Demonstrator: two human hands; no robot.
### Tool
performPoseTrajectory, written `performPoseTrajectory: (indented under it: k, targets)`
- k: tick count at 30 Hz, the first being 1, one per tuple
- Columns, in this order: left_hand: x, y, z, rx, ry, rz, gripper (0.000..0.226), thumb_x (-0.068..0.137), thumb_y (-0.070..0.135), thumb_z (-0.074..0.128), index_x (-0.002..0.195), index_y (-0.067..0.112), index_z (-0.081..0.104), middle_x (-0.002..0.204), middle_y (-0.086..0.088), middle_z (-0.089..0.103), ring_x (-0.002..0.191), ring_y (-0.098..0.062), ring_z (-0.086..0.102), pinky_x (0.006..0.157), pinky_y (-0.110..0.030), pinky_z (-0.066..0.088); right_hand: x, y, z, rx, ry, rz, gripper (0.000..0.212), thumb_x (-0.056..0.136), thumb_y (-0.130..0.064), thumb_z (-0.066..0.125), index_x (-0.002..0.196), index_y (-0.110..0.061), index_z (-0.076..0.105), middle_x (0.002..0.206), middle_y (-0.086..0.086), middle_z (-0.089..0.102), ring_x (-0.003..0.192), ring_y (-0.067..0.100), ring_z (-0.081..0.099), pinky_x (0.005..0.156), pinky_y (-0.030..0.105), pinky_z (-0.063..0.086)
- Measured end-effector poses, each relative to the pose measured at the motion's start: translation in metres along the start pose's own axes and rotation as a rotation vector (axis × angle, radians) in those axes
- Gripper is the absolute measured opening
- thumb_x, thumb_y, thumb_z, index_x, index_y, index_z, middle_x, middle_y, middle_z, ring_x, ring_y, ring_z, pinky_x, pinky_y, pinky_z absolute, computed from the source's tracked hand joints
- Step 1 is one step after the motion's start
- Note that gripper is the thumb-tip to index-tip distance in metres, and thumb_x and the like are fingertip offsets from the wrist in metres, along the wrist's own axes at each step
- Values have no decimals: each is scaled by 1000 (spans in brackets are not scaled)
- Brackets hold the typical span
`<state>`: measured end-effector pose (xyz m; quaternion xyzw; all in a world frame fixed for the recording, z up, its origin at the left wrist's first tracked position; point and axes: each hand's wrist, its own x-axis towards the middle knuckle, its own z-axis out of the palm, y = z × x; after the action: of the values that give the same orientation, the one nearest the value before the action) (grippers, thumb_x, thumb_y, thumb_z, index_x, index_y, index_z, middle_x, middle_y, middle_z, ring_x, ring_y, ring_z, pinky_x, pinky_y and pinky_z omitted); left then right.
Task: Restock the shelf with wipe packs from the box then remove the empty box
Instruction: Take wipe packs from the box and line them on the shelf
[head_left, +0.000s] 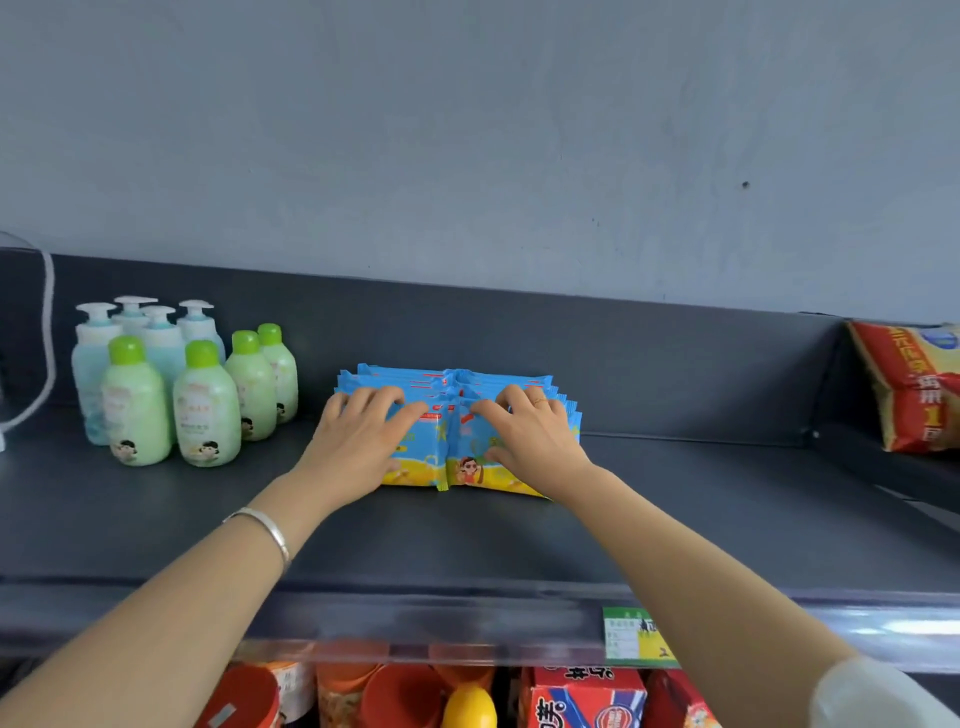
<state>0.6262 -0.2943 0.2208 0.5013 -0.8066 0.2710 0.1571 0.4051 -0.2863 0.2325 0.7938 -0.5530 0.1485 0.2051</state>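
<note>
Several blue and yellow wipe packs (457, 441) stand in two side-by-side rows on the dark top shelf (675, 519), near its middle. My left hand (363, 436) rests on the front of the left row, fingers spread over the pack tops. My right hand (524, 431) lies on the front of the right row in the same way, a ring on one finger. Both hands press flat against the packs rather than closing around one. The box is not in view.
Green-capped and white pump bottles (176, 384) stand in a group at the shelf's left. A red and yellow bag (914, 384) sits at the right behind a divider. A green price label (636, 636) hangs on the shelf's front rail. Red snack packs (582, 699) fill the shelf below.
</note>
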Motion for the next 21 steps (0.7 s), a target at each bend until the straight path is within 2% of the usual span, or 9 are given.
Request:
performPoseTrajectory:
  k: [1, 2, 5, 8, 11, 16, 21]
  targets:
    - [1, 1, 0, 17, 20, -3, 79, 57, 31, 88, 126, 26, 49, 115, -2, 53, 100, -26, 54, 84, -42, 44, -1, -1, 0, -1, 0, 4, 54, 88, -32, 60, 137, -28, 39, 123, 4, 43, 114, 28, 40, 92, 41, 34]
    - [1, 1, -2, 32, 0, -3, 78, 62, 33, 85, 130, 26, 46, 118, -2, 51, 104, -26, 52, 87, -42, 43, -1, -2, 0, 1, -2, 8, 54, 88, -31, 60, 138, -28, 39, 123, 4, 43, 114, 28, 40, 93, 41, 34]
    - [0, 3, -3, -3, -6, -24, 71, 83, 36, 66, 143, 31, 27, 135, 2, 36, 123, -23, 38, 102, -38, 28, -5, -4, -4, 2, -8, 9, 55, 88, -30, 58, 139, -27, 37, 126, 4, 43, 116, 29, 40, 96, 41, 34]
    - [-2, 4, -10, -75, 21, -61, 70, 83, 35, 66, 143, 30, 29, 137, 1, 37, 126, -23, 35, 105, -40, 23, -14, -1, -13, 14, 16, 6, 54, 90, -29, 57, 140, -26, 37, 134, 4, 40, 124, 29, 37, 100, 42, 33]
    - [-3, 22, -25, -153, 28, -54, 59, 87, 37, 62, 140, 29, 37, 136, 5, 41, 127, -21, 34, 105, -39, 22, -31, 6, -25, 47, 41, 10, 51, 92, -31, 57, 139, -23, 41, 136, 5, 41, 126, 29, 36, 100, 41, 36]
    - [1, 84, -52, -321, 117, 85, 31, 91, 32, 56, 122, 25, 57, 121, 7, 58, 119, -19, 47, 98, -36, 30, -86, 33, -39, 163, 163, 80, 36, 91, -22, 58, 126, -16, 57, 120, 6, 57, 109, 31, 49, 89, 39, 43]
    - [3, 174, -74, -376, 211, 252, 19, 81, 21, 70, 100, 20, 68, 98, 3, 69, 96, -25, 63, 82, -39, 44, -168, 82, -52, 117, 256, 146, 26, 82, -20, 64, 106, -12, 67, 94, 7, 66, 86, 33, 61, 69, 35, 51]
